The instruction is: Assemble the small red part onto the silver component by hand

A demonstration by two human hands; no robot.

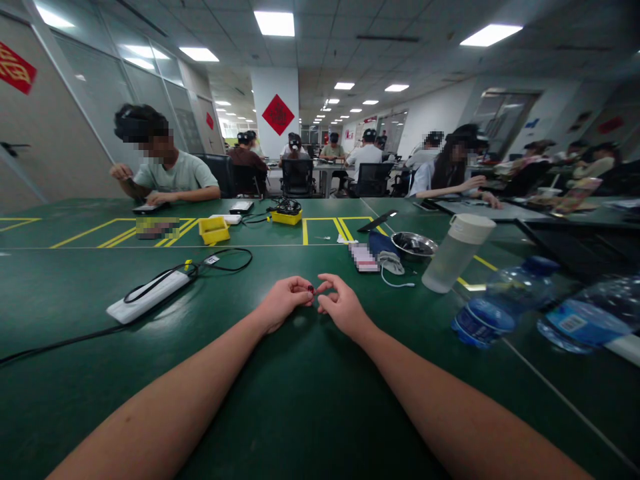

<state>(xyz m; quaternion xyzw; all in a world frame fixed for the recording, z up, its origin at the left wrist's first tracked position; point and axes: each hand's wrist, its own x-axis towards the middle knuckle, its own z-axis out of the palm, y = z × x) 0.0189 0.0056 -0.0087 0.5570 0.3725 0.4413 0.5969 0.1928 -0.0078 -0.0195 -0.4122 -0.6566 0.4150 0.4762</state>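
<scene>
Near the middle of the green table (280, 413), my left hand (286, 303) pinches a small dark red item (311, 289) between thumb and fingertips. Its exact shape is too small to make out. Just to the right is my right hand (342, 305), with thumb and index finger apart and no object visible between them. Its fingertips point toward the small item, with a narrow gap between the two hands. Both hands are just above the table surface.
A white power strip (150, 297) with black cable lies left. Beyond my hands are a phone (364, 257), a steel bowl (414, 245) and yellow bins (214, 231). A frosted bottle (457, 253) and plastic water bottles (500, 300) stand or lie right. People sit across the table.
</scene>
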